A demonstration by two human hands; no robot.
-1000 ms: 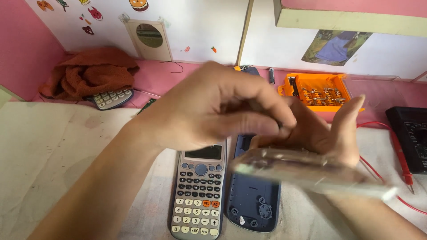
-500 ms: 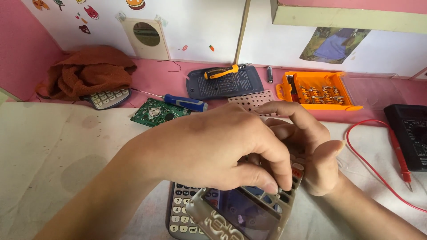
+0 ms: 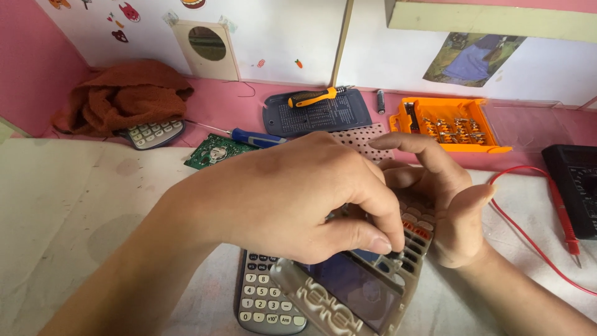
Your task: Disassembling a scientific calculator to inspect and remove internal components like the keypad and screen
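My left hand (image 3: 292,193) reaches across from the left, and its fingertips pinch the edge of a grey calculator housing (image 3: 360,289), which is tilted up. My right hand (image 3: 444,199) supports that housing from the right, fingers spread behind its keypad. Under them a second calculator (image 3: 264,302) lies flat on the white cloth (image 3: 74,205), with only its lower keys showing. Most of the held housing's far end is hidden by my hands.
At the back lie an orange screwdriver-bit case (image 3: 451,124), a dark calculator back cover (image 3: 317,115) with an orange-handled driver on it, a blue screwdriver (image 3: 255,137), a green circuit board (image 3: 214,152), an orange rag (image 3: 121,96) over another calculator, and, at right, a black multimeter (image 3: 575,186) with red lead.
The clear, flat piece I held up a second ago has gone from view. My hands have dropped lower and now hold a grey calculator housing tilted over the flat calculator.
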